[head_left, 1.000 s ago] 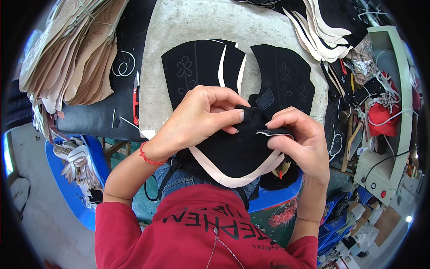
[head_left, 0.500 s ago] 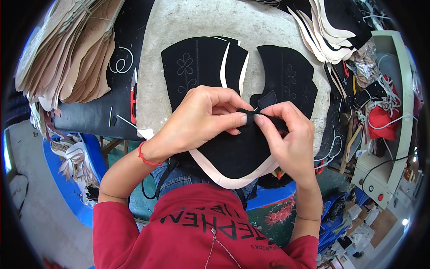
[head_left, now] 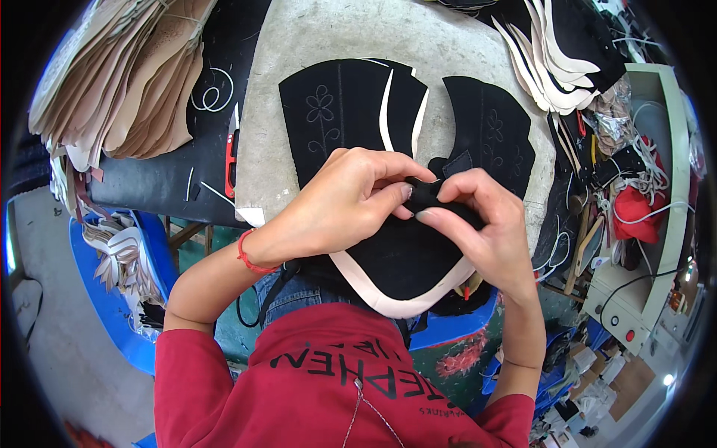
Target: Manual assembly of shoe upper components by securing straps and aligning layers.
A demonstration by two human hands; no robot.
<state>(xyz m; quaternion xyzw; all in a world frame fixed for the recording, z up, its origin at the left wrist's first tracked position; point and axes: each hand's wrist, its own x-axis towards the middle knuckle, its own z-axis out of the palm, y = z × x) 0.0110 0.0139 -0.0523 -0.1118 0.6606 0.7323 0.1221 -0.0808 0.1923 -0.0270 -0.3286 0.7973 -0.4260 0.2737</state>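
Both hands meet over a black boot-upper piece with a wide pale pink edge, held in front of my body at the near side of the table. My left hand pinches its top edge between thumb and fingers. Close beside it, my right hand grips the same edge, thumb below and fingers above. Just beyond the fingertips lies a small dark patch. Farther back are a flat black upper piece with a stitched flower and a second black piece with similar stitching.
A pale worn work board lies under the pieces. Left of it are a red-handled cutter and bundled tan leather pieces. Pale curved strips lie back right, near a machine housing. A blue bin stands lower left.
The view has shifted slightly, so the table things sit farther right. My right fingers have spread a little along the black piece's edge; both hands still hold it.
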